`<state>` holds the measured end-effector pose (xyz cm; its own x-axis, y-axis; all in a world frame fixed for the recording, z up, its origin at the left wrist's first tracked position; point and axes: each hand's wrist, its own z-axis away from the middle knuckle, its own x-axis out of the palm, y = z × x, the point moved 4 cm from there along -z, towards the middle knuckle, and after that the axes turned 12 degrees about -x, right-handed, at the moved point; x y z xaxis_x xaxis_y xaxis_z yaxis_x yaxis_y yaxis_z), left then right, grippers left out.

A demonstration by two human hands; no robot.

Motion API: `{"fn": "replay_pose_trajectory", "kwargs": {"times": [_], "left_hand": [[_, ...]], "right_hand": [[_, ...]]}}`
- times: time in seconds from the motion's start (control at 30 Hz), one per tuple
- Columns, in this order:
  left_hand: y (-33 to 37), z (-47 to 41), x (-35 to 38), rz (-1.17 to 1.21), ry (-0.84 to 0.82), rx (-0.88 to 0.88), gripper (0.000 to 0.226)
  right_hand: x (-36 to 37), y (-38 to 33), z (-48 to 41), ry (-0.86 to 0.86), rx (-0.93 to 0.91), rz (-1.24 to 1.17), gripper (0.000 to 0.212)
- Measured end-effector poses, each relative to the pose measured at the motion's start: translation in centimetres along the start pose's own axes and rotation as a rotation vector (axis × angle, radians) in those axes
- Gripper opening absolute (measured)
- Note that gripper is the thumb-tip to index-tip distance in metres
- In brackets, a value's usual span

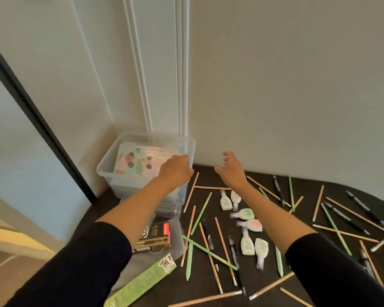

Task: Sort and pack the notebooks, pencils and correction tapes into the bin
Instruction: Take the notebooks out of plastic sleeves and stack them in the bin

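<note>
While under left hand, clear bin with notebooks.

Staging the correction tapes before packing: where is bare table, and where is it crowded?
One small bare patch of table lies by the wall, between the bin and the right hand. Another lies at the far right corner, behind the black pens. Around the correction tapes, crossed pencils crowd everything.

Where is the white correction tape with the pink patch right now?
The white correction tape with the pink patch lies on the dark table, mid-right in the head view, just below the green-patched correction tape.
</note>
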<state>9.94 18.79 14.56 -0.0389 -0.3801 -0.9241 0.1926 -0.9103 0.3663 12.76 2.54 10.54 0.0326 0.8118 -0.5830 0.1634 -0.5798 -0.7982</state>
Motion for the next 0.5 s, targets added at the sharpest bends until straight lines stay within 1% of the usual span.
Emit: {"fn": "replay_pose_trajectory", "kwargs": {"times": [0.13, 0.3, 0.33, 0.4, 0.43, 0.47, 0.5], "left_hand": [[1.9, 2.5, 3.6, 0.081, -0.018, -0.040, 0.019], [5.6, 5.3, 10.3, 0.267, -0.066, -0.084, 0.024], [6.5, 5.8, 11.8, 0.320, -0.074, -0.078, 0.022], [8.0, 6.6, 14.2, 0.411, -0.087, -0.067, 0.010], [9.0, 7.1, 15.6, 0.444, -0.076, -0.053, 0.010], [9.3, 7.3, 16.2, 0.475, -0.072, -0.050, 0.019], [11.2, 8.5, 18.5, 0.522, -0.070, -0.010, 0.026]], "right_hand": [[-4.0, 4.0, 4.7, 0.134, 0.146, -0.032, 0.052], [-7.5, 10.3, 10.3, 0.262, 0.214, -0.065, 0.050], [-8.1, 11.5, 11.5, 0.289, 0.218, -0.084, 0.049], [-9.0, 13.6, 13.5, 0.329, 0.230, -0.118, 0.049], [-9.6, 15.2, 14.6, 0.356, 0.232, -0.120, 0.049], [-9.8, 16.0, 15.1, 0.378, 0.233, -0.136, 0.048], [-11.2, 18.0, 17.1, 0.426, 0.203, -0.120, 0.046]]}}
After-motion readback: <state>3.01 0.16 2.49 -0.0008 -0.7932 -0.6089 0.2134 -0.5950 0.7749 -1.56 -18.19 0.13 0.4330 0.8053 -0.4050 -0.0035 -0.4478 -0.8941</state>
